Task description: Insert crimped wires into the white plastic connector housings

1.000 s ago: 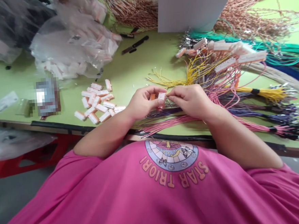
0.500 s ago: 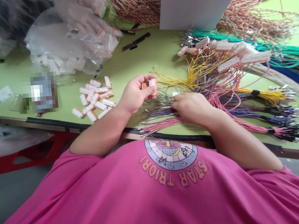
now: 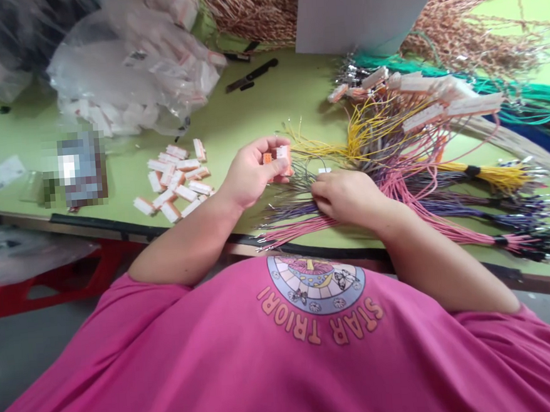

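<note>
- A clear plastic bag (image 3: 124, 72) of small white parts lies far left on the green desk (image 3: 259, 113).
- A dark blade tool (image 3: 251, 74) lies beside a white board (image 3: 365, 8).
- Twisted orange-white wire heaps (image 3: 461, 36) lie at the back.
- A red stool (image 3: 68, 277) stands below.

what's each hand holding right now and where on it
Left hand pinches a small white-and-orange connector by its sides; right hand rests on the wire bundle, grip unclear.

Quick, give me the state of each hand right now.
Left hand: closed on a small white and orange connector, lifted off the table.
Right hand: fingers down in the loose wires; grip cannot be told.
</note>
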Demonstrator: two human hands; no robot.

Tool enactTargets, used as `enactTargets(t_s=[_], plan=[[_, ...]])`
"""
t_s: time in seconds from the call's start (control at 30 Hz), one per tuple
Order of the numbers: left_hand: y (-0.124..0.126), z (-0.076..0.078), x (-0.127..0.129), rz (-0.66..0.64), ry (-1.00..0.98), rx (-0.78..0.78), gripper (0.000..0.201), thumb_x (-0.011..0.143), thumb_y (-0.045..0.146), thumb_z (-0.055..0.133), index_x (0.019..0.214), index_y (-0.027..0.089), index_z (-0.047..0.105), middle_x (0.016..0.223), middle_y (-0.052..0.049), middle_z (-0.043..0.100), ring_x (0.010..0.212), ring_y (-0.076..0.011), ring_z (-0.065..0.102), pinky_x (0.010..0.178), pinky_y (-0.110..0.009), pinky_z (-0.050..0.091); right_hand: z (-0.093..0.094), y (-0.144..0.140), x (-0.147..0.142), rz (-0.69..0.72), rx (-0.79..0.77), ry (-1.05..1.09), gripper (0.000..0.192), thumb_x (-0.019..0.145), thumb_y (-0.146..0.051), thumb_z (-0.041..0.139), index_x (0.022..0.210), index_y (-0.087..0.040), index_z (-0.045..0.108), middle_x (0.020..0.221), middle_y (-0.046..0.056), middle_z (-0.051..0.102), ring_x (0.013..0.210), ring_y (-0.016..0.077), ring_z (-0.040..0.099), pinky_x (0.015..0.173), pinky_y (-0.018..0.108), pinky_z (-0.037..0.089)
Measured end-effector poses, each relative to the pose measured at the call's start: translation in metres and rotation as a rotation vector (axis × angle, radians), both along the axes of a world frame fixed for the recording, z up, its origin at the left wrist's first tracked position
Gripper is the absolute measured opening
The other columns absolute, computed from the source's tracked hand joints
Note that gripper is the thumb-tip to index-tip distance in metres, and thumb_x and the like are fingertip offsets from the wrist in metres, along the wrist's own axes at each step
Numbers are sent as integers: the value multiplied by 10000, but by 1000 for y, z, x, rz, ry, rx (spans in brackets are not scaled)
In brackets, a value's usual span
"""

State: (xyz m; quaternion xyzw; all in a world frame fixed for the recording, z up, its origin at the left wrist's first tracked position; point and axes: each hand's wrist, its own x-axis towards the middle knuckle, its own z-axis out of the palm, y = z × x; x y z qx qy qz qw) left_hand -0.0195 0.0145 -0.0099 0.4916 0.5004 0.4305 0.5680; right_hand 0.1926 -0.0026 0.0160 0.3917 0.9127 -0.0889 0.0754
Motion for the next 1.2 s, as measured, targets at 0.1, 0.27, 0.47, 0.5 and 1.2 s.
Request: enactTargets(t_s=[0.1,0.27,0.47,0.5,1.2], plan=[[-1,2,0,6,-4,-16,334,808,129,668,1138,165,629,867,-21,632,727,-111,654,639,-245,566,6,4,8,-53,-29,65,185,858,-215,514,851,-191,697,878,71,719,757,196,597,618,306,290],[-3,7,2,-2,-86,-85,346,780,138,700,1118,165,631,823,0,642,685,-92,650,625,-215,565,13,3,16,-62,-166,304,197,769,-184,549,907,-182,689,756,27,688,629,147,536,612,274,322],[-8,6,4,-209,-320,-220,507,657,276,863,1090,172,621,803,15,648,630,-81,639,595,-210,556,10,-7,5,-7,-256,736,228,913,-234,506,911,-189,729,847,27,735,749,129,626,726,243,432],[-9,6,4,-234,-341,-231,535,636,304,883,1085,176,621,800,18,649,618,-79,636,588,-208,552,8,-7,4,-72,-187,767,247,925,-239,497,914,-187,738,850,32,736,753,132,630,727,245,437],[-16,-1,8,-239,-135,4,471,648,390,894,981,175,640,732,21,656,617,-108,649,607,-251,559,2,-4,1,-228,-66,566,309,918,-261,445,796,-153,707,705,43,656,654,140,538,653,270,345]])
